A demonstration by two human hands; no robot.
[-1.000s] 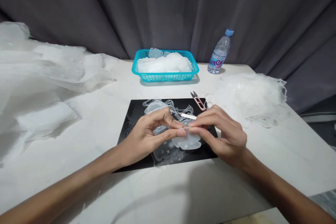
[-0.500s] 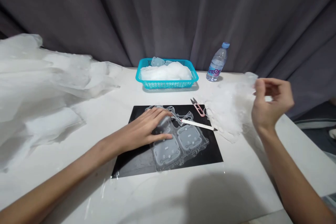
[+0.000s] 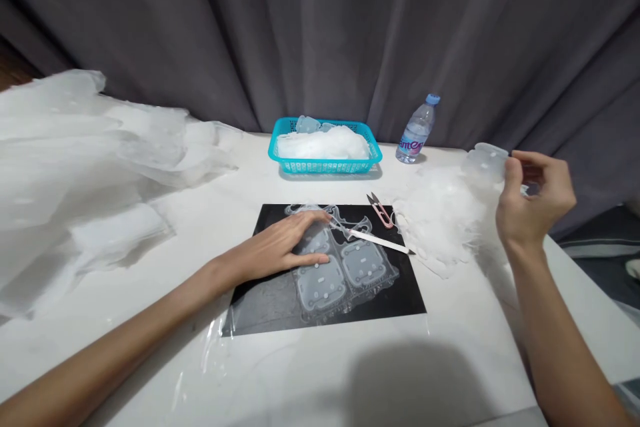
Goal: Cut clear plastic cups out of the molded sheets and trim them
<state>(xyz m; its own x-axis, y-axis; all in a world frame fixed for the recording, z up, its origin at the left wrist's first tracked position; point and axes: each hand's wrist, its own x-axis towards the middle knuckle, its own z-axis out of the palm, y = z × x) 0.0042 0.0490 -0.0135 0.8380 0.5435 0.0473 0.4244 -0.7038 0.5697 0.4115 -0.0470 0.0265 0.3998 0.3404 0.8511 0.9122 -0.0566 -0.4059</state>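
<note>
My left hand (image 3: pixel 287 243) lies flat, fingers stretched out, on a clear plastic sheet of moulded parts (image 3: pixel 340 270) that rests on a black mat (image 3: pixel 260 293). My right hand (image 3: pixel 537 200) is raised over the right side of the table, fingers pinched on a small clear plastic piece (image 3: pixel 484 161) held above a pile of clear plastic scraps (image 3: pixel 443 220). A white craft knife (image 3: pixel 377 240) lies on the mat's right part, beside small pink snips (image 3: pixel 381 210).
A turquoise basket (image 3: pixel 325 163) with white plastic pieces stands at the back, a water bottle (image 3: pixel 416 130) to its right. Heaped clear plastic sheets (image 3: pixel 85 167) cover the left of the white table (image 3: pixel 320 373). A dark curtain hangs behind.
Both hands were together over the mat pulling at a plastic piece. My right hand then carried the piece off to the right above the scrap pile; my left hand flattened on the sheet.
</note>
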